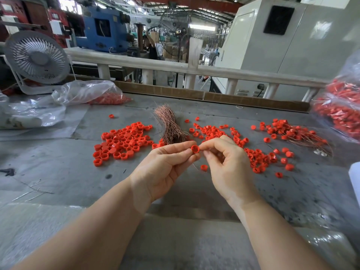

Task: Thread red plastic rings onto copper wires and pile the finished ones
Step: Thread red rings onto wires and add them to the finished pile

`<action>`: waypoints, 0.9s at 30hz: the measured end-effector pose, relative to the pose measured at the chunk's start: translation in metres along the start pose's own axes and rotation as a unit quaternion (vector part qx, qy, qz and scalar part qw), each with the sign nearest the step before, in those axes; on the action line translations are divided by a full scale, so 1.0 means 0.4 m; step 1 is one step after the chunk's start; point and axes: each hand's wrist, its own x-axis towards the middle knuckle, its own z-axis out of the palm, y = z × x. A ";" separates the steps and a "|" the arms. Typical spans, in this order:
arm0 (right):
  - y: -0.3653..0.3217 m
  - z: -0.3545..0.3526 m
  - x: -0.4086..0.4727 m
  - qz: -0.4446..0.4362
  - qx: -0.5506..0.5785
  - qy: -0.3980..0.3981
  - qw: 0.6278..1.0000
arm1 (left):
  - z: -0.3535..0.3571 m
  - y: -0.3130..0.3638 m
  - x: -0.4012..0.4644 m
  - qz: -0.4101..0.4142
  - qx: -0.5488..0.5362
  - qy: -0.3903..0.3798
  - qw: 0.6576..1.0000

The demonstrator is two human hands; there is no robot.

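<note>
My left hand (167,166) pinches a red plastic ring (195,148) between thumb and forefinger above the grey table (78,178). My right hand (228,162) meets it from the right, fingertips pinched at the ring's edge; a thin copper wire (195,166) trails down below the ring. A bundle of copper wires (171,125) lies just behind my hands. Loose red rings lie in a pile at the left (122,143) and another at the centre right (214,133). Rings with wires through them are heaped at the far right (296,133).
A single ring (203,167) lies under my hands. A plastic bag of red rings (342,110) stands at the right edge, another bag (93,94) at the back left beside a white fan (37,59). A white rail (175,68) bounds the table's far side.
</note>
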 end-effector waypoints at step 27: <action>-0.010 -0.003 0.010 0.120 0.146 -0.034 0.981 | 0.007 0.007 -0.006 -0.008 -0.014 0.011 1.000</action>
